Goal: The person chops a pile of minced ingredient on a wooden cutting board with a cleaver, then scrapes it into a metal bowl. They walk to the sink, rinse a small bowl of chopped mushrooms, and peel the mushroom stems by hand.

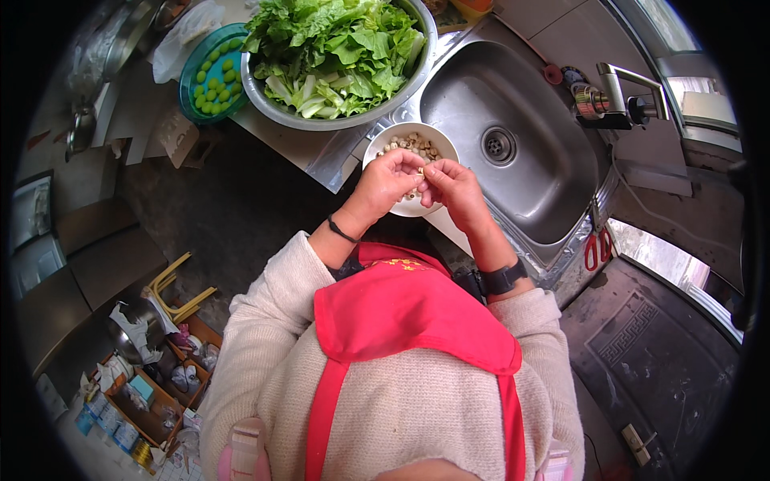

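My left hand [385,180] and my right hand [454,185] meet fingertip to fingertip over a white bowl [445,144]. Pinched between them is a small pale seed [420,171], apparently a lotus seed, mostly covered by the fingers. Several similar cream seeds [415,143] with brownish tips lie in the bowl; my hands hide part of them. The bowl stands at the counter's edge, beside the left rim of a steel sink [541,198]. Just beyond it is a large metal basin [337,124] heaped with cut leafy lettuce [361,54].
A turquoise basin [185,99] of green grapes [212,93] stands left of the lettuce. The faucet [613,99] rises at the sink's far right. Red-handled scissors [597,248] hang by the sink's near right corner. Boxes of clutter [150,415] and a yellow-framed stool [174,288] are at lower left.
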The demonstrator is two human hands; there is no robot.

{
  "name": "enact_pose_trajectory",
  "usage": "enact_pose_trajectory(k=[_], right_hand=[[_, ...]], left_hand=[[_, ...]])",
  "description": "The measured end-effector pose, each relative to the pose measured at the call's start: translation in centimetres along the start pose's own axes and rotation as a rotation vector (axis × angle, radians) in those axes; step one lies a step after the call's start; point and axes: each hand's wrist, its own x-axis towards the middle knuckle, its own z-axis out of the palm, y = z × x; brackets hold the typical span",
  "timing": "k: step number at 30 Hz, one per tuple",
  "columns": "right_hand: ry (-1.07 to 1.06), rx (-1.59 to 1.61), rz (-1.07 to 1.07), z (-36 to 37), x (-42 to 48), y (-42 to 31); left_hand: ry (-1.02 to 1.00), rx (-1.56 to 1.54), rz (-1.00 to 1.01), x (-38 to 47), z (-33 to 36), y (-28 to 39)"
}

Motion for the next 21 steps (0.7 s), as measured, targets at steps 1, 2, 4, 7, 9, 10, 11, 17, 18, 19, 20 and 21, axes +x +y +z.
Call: enact_pose_trajectory(k=[1,2,4,7,9,10,11,17,18,19,20,21], right_hand=[[-0.016,0.001,-0.006,-0.04,-0.01,-0.03],[-0.018,-0.003,-0.004,-0.09,-0.04,-0.07],[-0.025,-0.010,0.001,-0.10,-0.12,-0.13],[-0.035,-0.030,0.004,-0.08,-0.26,-0.25],[-0.041,-0.054,0.001,-0.10,-0.35,-0.36],[-0.045,-0.060,0.006,-0.13,-0.38,-0.42],[-0.050,-0.066,0.011,-0.16,-0.40,-0.48],[-0.063,-0.074,0.041,-0.24,-0.45,-0.65],[-0.066,-0.073,0.044,-0.26,-0.45,-0.66],[-0.072,-0.078,0.048,-0.28,-0.43,-0.67],[-0.079,-0.082,0.052,-0.30,-0.41,-0.68],[-0.076,-0.092,0.061,-0.31,-0.39,-0.67]], left_hand=[[-0.009,0.000,0.007,-0.05,-0.01,-0.01],[-0.017,0.000,0.014,-0.10,-0.02,-0.02],[-0.011,0.014,0.018,-0.21,-0.07,-0.02],[-0.021,0.009,0.047,-0.38,-0.06,-0.11],[-0.039,0.006,0.082,-0.45,-0.01,-0.23],[-0.050,0.009,0.104,-0.44,0.04,-0.30],[-0.062,0.012,0.126,-0.44,0.07,-0.36],[-0.037,0.099,0.060,-0.66,-0.11,-0.35],[-0.035,0.119,0.063,-0.68,-0.10,-0.35],[-0.034,0.139,0.066,-0.71,-0.07,-0.34],[-0.040,0.147,0.081,-0.73,-0.06,-0.33],[-0.040,0.124,0.084,-0.72,-0.07,-0.32]])
